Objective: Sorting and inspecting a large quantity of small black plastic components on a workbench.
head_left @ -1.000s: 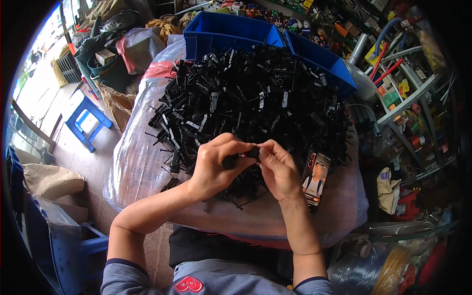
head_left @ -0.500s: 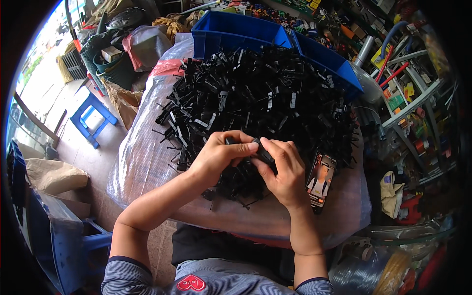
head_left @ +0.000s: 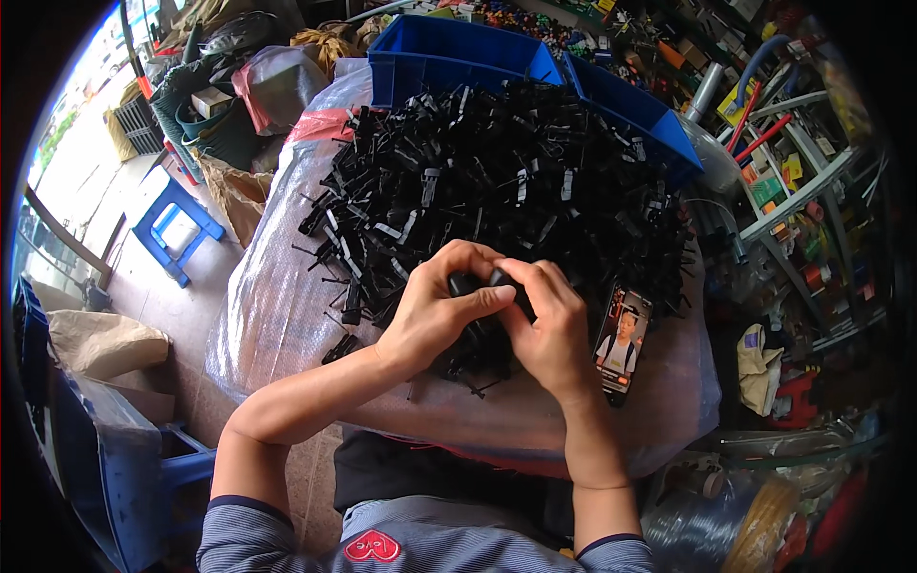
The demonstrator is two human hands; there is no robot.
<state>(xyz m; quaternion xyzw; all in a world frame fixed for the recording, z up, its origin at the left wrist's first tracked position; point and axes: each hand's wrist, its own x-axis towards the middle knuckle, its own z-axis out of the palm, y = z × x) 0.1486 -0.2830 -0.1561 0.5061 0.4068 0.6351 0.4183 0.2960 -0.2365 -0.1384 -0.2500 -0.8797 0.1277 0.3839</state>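
Left hand (head_left: 435,320) and right hand (head_left: 549,329) both clench one small black plastic part (head_left: 482,285) at the near edge of the black parts heap (head_left: 497,181), left of the phone (head_left: 623,342); pressing squarely, thumbs opposed, should seat it cleanly.

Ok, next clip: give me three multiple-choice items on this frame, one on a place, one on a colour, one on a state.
1. Where does the phone lie?
A. beside the right hand, on the clear plastic sheet
B. inside a bin
C. on the floor

2. What colour are the two bins behind the pile of plastic parts?
A. red
B. blue
C. green

3. What are the hands doing?
A. resting apart
B. left hand and right hand together hold a small black part
C. lifting the stool

Answers: 1 A, the phone lies just right of the right hand; 2 B, both bins show blue walls; 3 B, fingers of both hands close around the part.
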